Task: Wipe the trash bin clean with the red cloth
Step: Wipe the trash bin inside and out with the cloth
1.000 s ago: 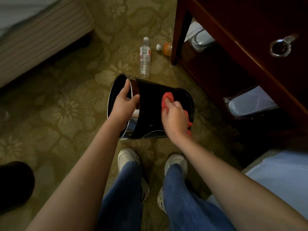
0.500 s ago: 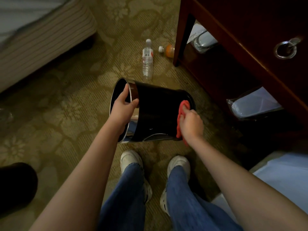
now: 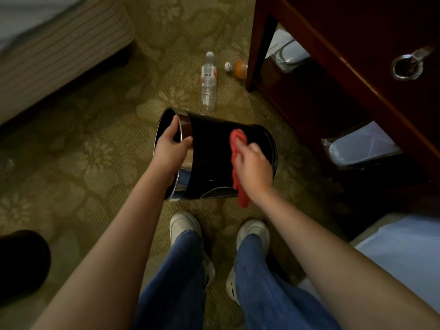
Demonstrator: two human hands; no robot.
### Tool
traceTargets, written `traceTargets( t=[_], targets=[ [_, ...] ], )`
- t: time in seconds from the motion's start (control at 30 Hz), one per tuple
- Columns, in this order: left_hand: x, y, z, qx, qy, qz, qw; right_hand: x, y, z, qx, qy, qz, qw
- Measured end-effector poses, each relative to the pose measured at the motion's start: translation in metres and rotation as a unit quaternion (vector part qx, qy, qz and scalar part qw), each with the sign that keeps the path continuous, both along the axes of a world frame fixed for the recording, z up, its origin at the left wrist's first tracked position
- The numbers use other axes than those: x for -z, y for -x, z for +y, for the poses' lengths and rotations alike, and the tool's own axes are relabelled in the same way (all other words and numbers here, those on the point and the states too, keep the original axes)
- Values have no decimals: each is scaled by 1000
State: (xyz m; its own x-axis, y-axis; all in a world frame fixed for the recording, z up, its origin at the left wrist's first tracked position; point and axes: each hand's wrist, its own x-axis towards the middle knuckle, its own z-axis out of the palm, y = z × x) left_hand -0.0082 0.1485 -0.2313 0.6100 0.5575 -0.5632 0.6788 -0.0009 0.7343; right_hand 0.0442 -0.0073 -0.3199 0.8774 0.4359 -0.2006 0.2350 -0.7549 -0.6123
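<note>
A black trash bin (image 3: 209, 148) with a shiny metal rim is held on its side above the carpet, its mouth facing left. My left hand (image 3: 170, 148) grips the rim, fingers inside the opening and thumb on the outer wall. My right hand (image 3: 253, 166) holds the red cloth (image 3: 238, 141) against the bin's outer side, near its base end. A strip of the cloth hangs down below my wrist. The bin's inside is hidden.
A clear water bottle (image 3: 209, 81) and an orange-drink bottle (image 3: 237, 67) lie on the patterned carpet beyond the bin. A dark wooden desk (image 3: 345, 55) with a ring-pull drawer stands at right, wrapped items under it. A striped bed base (image 3: 54, 48) is at upper left.
My right hand has slid the red cloth back from the bin's base edge toward the middle of its side. My left hand has kept its grip on the rim.
</note>
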Motion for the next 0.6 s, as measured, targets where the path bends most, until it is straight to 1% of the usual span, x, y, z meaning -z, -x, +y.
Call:
traceTargets(
  t=[0.07,0.13,0.2,0.33,0.4,0.47,0.53,0.6],
  targets=[
    [-6,0,-5,9,9,-5,1000,9,-7,-21,44,56,31,997],
    [-10,-1,-10,18,20,-22,999,9,-8,-26,69,69,22,995],
    [-12,-4,-15,20,21,-35,999,0,-2,-11,48,26,-1,998],
    [-6,-10,-16,-2,42,-56,998,-30,8,33,-21,-101,-38,994],
    [-3,-10,-14,3,39,-54,998,-37,10,43,-38,-128,-39,990],
    [-3,-11,-15,9,37,-52,998,-32,8,38,-45,-124,-48,990],
    [-2,-12,-15,15,41,-53,998,-19,-1,24,-1,-110,-28,994],
    [-3,-13,-16,25,53,-54,997,-2,-12,0,70,-60,19,996]
  ],
)
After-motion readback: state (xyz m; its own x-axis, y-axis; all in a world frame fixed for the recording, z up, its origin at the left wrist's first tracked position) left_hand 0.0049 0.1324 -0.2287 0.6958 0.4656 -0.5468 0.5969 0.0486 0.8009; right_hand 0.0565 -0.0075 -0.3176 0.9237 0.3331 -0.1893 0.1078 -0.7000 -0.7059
